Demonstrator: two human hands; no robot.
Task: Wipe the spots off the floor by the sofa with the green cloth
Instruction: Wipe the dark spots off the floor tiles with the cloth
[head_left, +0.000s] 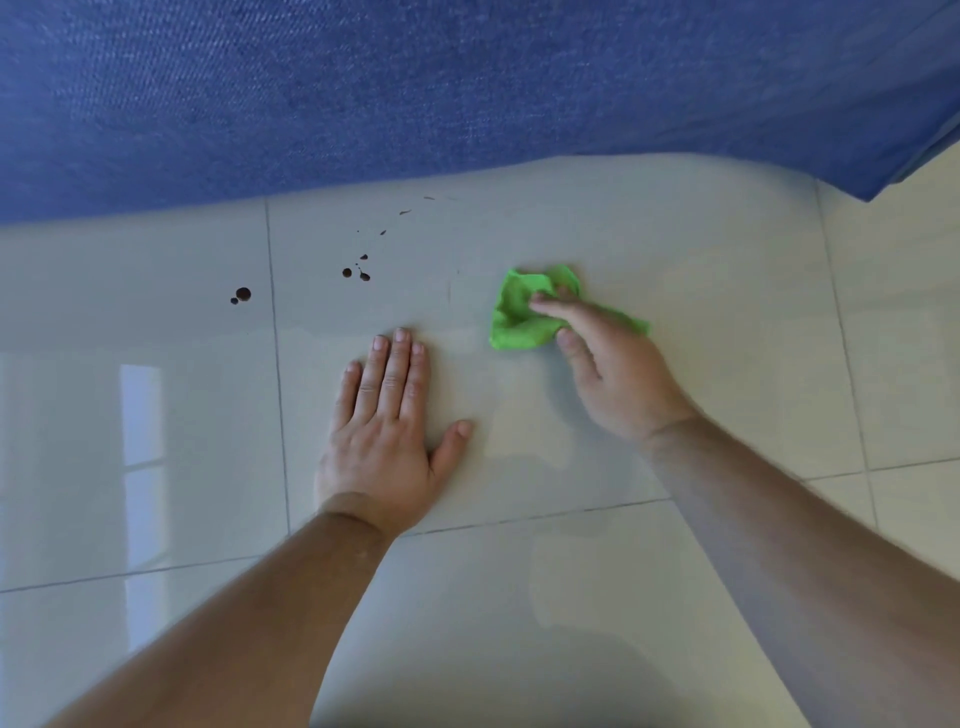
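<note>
Inspection found the green cloth (524, 312) lying crumpled on the glossy tiled floor (675, 597), right of centre and near the blue sofa (467, 78) that filled the far side of the view. The right hand (602, 358) rested on the cloth's near-right portion, fingers loosely curled onto the fabric and thumb beside its near edge; whether it was pinching the cloth or merely pressing it down could not be determined. The left hand (384, 415) lay flat on the floor with fingers extended and pressed together, thumb spread, holding nothing.

Dark spots (358, 270) sat on the floor to the left of the cloth, well apart from it, with a further pair (241, 295) farther left across a grout line and faint specks (405, 212) trailing toward the sofa. None appeared wiped.

Judged soft, light and limp, the cloth should bunch readily; a grip over its bunched middle with a flat palm would likely serve best, and the polished tile should let it slide easily.

Part of the cloth was hidden beneath the right hand. Glare on the left tiles could mask lighter marks
</note>
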